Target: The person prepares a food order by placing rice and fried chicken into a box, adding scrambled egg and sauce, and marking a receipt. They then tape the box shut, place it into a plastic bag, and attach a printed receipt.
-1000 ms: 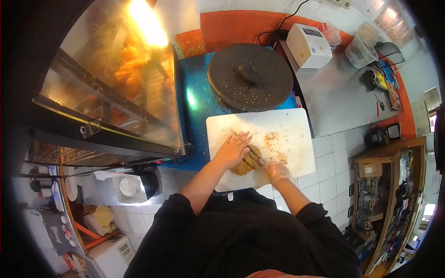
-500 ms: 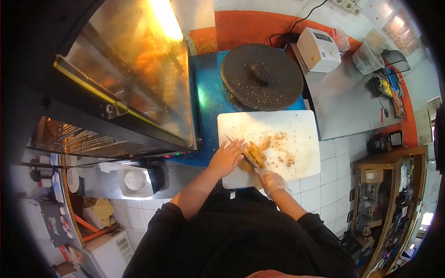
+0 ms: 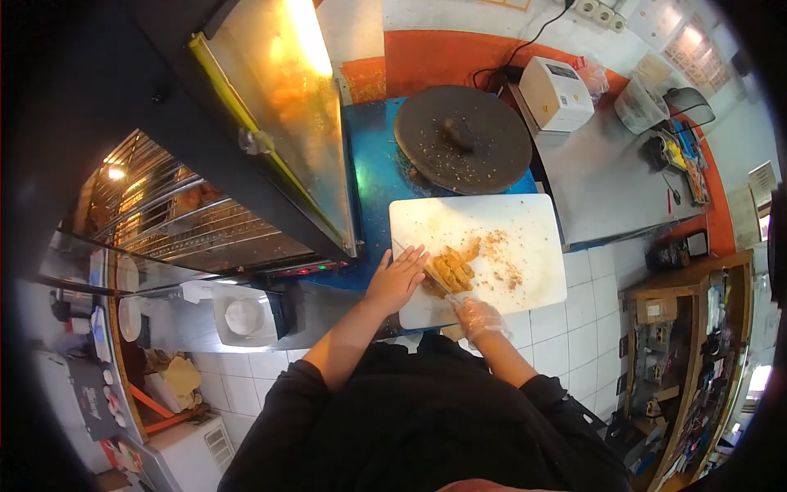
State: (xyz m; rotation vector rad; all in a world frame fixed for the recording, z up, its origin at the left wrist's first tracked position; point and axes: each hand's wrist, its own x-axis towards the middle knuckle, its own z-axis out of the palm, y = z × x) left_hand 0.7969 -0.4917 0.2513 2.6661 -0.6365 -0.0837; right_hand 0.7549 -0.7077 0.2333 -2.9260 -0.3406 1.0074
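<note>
At the cutting board [image 3: 525, 221]'s near-left edge, the flat, open left hand [image 3: 396, 279] steadies fried strips [image 3: 451, 269] lying diagonally; the gloved right hand [image 3: 475, 316] grips a knife [image 3: 437, 284] just beside them

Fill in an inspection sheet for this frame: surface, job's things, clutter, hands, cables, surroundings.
Surface: white cutting board, crumbs scattered.
Job's things: fried food cut in strips; knife against it.
Clutter: round dark lid behind the board, speckled with crumbs.
Hands: bare left hand flat beside the food; gloved right hand grips the knife.
Cables: black cord near the white appliance.
Surroundings: lit display cabinet, wooden shelf.
</note>
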